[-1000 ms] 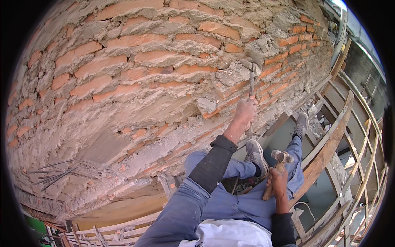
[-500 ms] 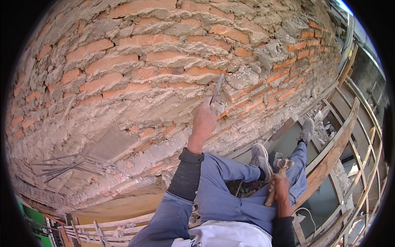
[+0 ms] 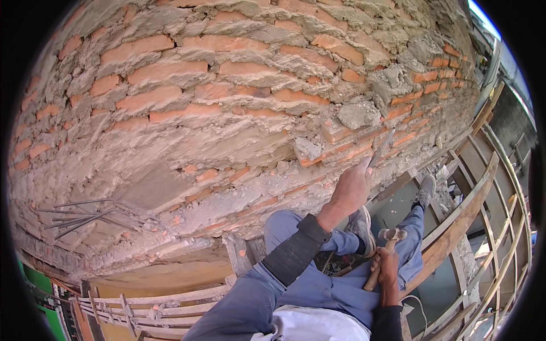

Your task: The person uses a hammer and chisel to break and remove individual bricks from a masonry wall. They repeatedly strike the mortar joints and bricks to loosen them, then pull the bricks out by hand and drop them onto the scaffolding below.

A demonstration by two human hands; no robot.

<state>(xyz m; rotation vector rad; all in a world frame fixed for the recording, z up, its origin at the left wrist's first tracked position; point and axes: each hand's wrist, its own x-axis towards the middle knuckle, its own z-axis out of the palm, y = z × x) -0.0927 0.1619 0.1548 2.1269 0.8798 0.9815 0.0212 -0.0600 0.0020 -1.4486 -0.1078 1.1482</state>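
My left hand is closed around a pointed metal chisel, whose tip angles up and right over the brick wall. From this view I cannot tell whether the tip touches the bricks. Left of the chisel, chunks of grey mortar cling to a protruding brick. Lower down, my right hand grips a hammer by its wooden handle, resting by my thigh. Its dusty metal head points upward, apart from the chisel.
Wooden planks and bamboo poles form scaffolding on the right, around my shoes. Bent steel bars stick out of the wall at lower left. A slatted wooden rail runs below them. A pale cord hangs near my right sleeve.
My left hand has moved right and down with the chisel, uncovering a mortar lump on the brick edge. My right hand keeps the hammer in nearly the same place. The view has shifted slightly.
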